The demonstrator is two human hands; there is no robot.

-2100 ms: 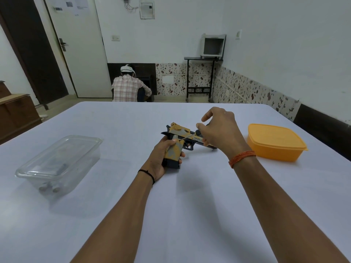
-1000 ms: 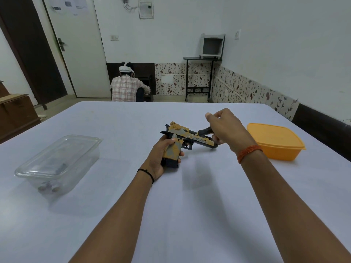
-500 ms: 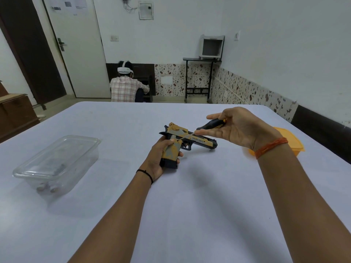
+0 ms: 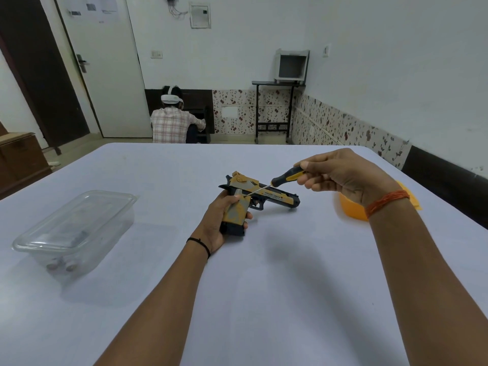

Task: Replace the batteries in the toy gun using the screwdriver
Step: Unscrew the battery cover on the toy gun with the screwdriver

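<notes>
Toy gun (image 4: pixel 266 194) lies on its side mid-table (image 4: pixel 264 286), barrel pointing right. Left hand (image 4: pixel 220 223) wraps the grip. Right hand (image 4: pixel 340 175) pinches screwdriver (image 4: pixel 274 182) handle w/ fingertips, tip on the grip. Clear tub (image 4: pixel 74 233) left, orange box (image 4: pixel 352 210) behind right wrist.

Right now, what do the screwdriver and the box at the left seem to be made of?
Screwdriver: thin shaft looks like bare metal, bright and shiny; the black and yellow handle is probably plastic or rubber, with a dull sheen. Clear box: probably thin transparent plastic, since small things inside show through its glossy walls.
</notes>
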